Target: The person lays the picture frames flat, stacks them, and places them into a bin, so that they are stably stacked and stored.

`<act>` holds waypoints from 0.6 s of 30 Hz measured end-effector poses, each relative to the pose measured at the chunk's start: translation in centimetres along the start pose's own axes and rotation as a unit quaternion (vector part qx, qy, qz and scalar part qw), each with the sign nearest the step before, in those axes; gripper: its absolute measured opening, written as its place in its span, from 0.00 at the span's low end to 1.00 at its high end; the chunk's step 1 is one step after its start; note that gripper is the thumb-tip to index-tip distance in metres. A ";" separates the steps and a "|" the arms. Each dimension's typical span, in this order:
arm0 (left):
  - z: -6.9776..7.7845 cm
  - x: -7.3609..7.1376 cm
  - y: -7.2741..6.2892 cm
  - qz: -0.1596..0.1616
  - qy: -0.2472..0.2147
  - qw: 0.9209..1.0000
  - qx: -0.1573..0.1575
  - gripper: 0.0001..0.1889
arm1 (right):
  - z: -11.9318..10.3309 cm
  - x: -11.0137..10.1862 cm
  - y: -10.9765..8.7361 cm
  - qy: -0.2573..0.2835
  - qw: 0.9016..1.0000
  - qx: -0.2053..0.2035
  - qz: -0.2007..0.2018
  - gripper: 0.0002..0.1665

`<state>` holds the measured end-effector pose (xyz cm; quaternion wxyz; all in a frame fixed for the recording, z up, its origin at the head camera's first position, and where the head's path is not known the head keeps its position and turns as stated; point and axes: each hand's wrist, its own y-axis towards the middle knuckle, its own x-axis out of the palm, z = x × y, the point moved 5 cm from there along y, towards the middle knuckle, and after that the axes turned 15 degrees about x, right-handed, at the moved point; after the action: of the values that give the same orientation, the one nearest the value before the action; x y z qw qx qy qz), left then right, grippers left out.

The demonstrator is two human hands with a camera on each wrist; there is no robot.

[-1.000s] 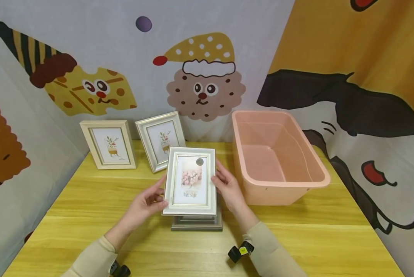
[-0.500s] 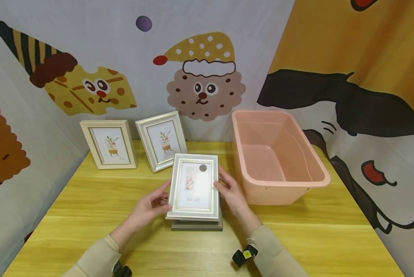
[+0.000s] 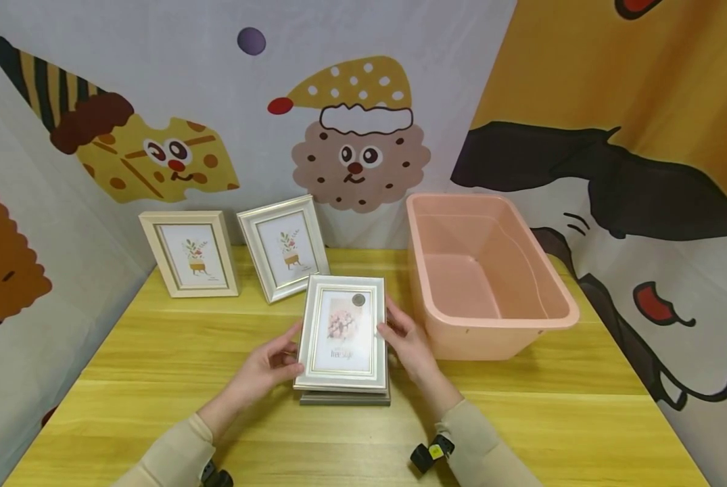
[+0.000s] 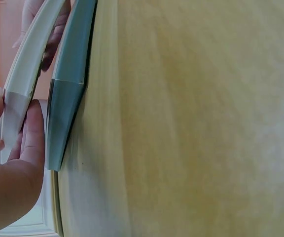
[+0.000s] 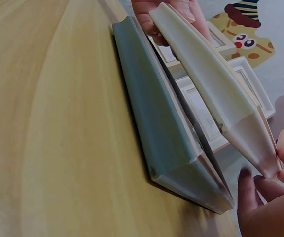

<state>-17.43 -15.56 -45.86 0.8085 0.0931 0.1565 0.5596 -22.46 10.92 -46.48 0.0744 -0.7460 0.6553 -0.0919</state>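
A white picture frame with a blossom print and a round dark sticker lies face up between both hands. My left hand pinches its left edge, thumb on top and fingers beneath. On the opposite edge, my right hand grips with the thumb over the rim. Below it a grey frame lies on the table, mostly covered in the head view. A gap shows between the white frame and the grey frame in the right wrist view.
Behind, a cream picture frame stands at the left, and a silver-white picture frame leans tilted beside it. A pink plastic tub stands on the wooden table right of my right hand. A cartoon-printed cloth hangs behind the table.
Both hands have brought the white frame toward the person and slightly right, over the grey frame, hiding more of it. The standing frames and the tub have stayed put.
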 end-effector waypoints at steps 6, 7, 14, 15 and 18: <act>-0.2 0.1 -0.1 -0.008 0.010 1.000 0.008 0.40 | 0.4 0.0 -0.2 -0.024 1.000 -0.005 -0.002 0.36; -0.3 0.1 -0.2 -0.010 0.010 1.000 0.010 0.40 | 0.5 0.0 -0.2 -0.029 1.000 -0.003 -0.002 0.37; -0.3 0.2 -0.1 -0.018 0.013 1.000 0.010 0.39 | 0.8 -0.1 0.0 -0.042 0.999 0.000 -0.005 0.38; -0.3 0.2 -0.1 -0.020 0.014 1.000 0.011 0.39 | 0.8 -0.1 0.0 -0.047 0.999 -0.004 -0.005 0.38; -0.3 0.3 0.0 -0.026 0.018 0.999 0.014 0.39 | 1.0 -0.1 0.0 -0.061 0.998 -0.008 -0.005 0.37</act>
<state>-17.44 -15.31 -46.19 0.8184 0.0902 0.1817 0.5377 -22.29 11.01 -47.42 0.1085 -0.7541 0.6464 -0.0413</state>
